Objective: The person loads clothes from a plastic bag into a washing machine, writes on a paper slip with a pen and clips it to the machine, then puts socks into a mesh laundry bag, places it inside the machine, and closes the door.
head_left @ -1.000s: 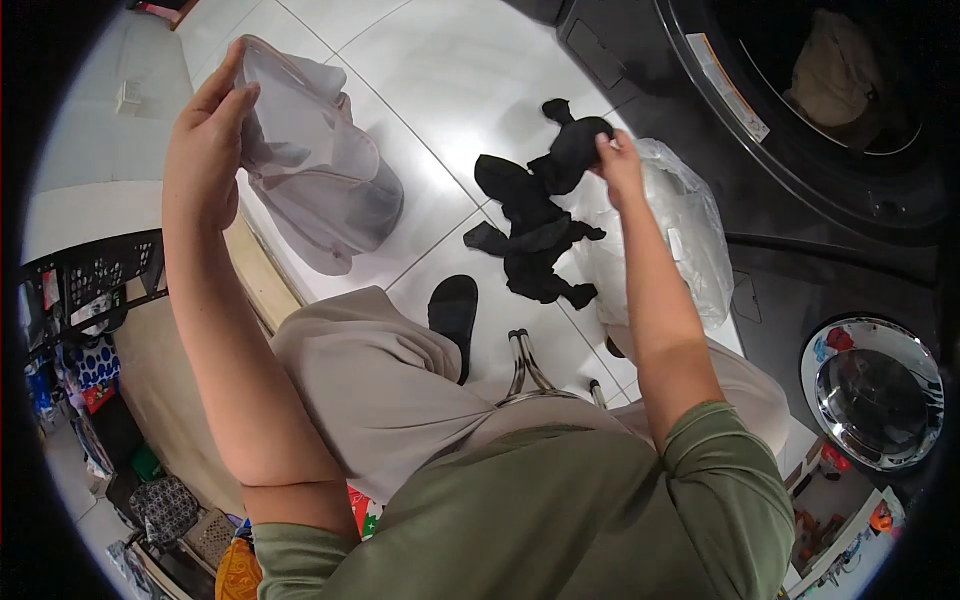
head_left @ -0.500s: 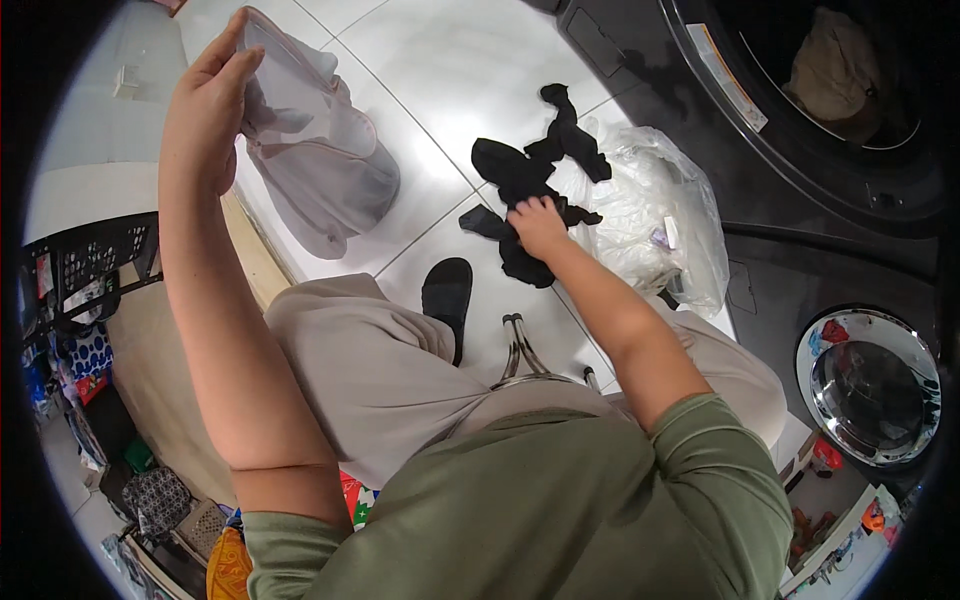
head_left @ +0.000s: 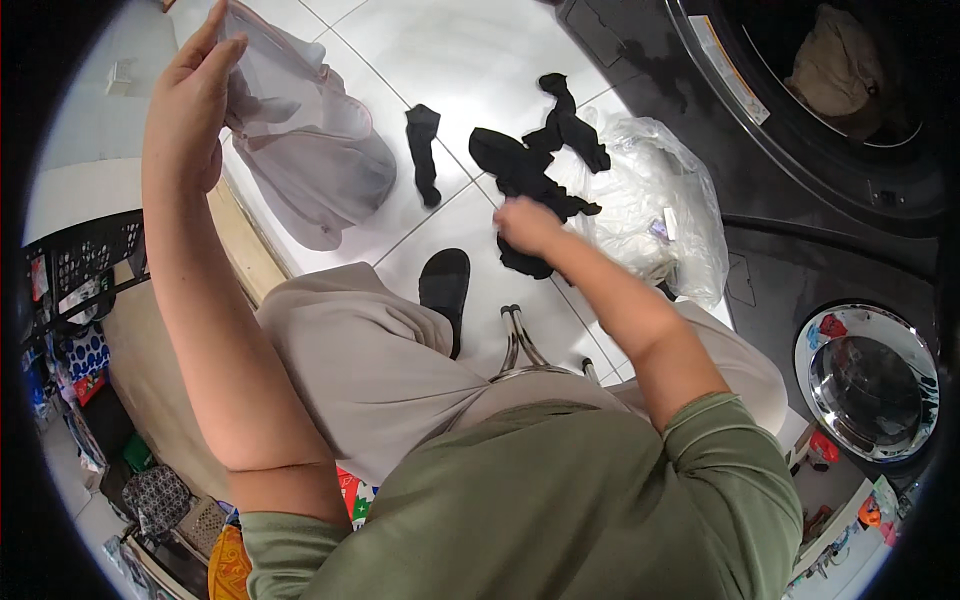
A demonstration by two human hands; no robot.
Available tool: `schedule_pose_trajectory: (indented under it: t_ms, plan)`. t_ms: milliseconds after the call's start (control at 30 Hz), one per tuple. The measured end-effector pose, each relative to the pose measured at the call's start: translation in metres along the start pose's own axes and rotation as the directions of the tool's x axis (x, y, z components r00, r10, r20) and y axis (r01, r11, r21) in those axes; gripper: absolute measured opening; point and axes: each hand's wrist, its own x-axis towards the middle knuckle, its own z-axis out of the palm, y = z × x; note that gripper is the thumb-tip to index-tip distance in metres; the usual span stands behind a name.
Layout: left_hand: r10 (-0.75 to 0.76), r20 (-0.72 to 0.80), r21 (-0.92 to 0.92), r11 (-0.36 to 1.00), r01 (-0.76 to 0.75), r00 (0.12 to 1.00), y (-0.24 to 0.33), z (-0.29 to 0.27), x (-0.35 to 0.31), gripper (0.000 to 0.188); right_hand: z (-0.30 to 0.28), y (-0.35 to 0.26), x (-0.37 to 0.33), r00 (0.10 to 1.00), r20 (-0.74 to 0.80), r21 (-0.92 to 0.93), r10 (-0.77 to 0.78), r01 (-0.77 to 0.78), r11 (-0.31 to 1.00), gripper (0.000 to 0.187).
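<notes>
My left hand [head_left: 190, 110], raised at the upper left, grips the rim of a pale grey mesh laundry bag [head_left: 320, 185], which hangs down beside it. My right hand [head_left: 530, 226] is over a pile of black socks [head_left: 520, 165] on the white tiles. It is smeared by motion and its fingers are partly hidden, so whether it holds anything is unclear. A single black sock [head_left: 423, 150] is stretched out between the pile and the mesh bag; I cannot tell whether it touches the floor.
Right of the socks lies a clear plastic bag [head_left: 665, 200]. A dark front-loading washer stands open at the upper right, with beige cloth [head_left: 835, 65] inside. A second round door [head_left: 870, 383] is below it. Near my feet are a black slipper [head_left: 444, 290] and metal stool legs [head_left: 518, 335].
One black sock has come away from the pile and is now farther left, toward the mesh bag. My right hand has shifted slightly left; the left hand with the mesh bag moved slightly left.
</notes>
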Motion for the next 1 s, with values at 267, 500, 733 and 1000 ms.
schedule_pose_trajectory:
  t_ms: [267,500,733,1000]
  plan:
    - [-0.008,0.065,-0.047,0.999,0.011,0.998,0.002,-0.007,0.0,0.049,0.022,0.003,-0.057,0.981,-0.012,-0.089,-0.195,0.193,0.977,0.01]
    - [0.025,0.034,-0.077,0.997,-0.022,0.999,0.005,-0.001,0.001,0.049,-0.038,0.062,-0.081,0.932,0.002,0.832,0.361,-0.202,0.517,0.016]
    - [0.007,0.022,-0.067,0.998,-0.006,1.0,0.007,-0.002,0.001,0.048,-0.074,0.114,-0.099,0.695,0.041,0.969,0.718,-0.203,0.141,0.019]
    - [0.022,-0.012,-0.085,0.996,-0.022,1.0,0.007,0.0,-0.001,0.05,-0.113,0.104,-0.066,0.783,-0.207,0.926,0.587,-0.037,0.376,0.03]
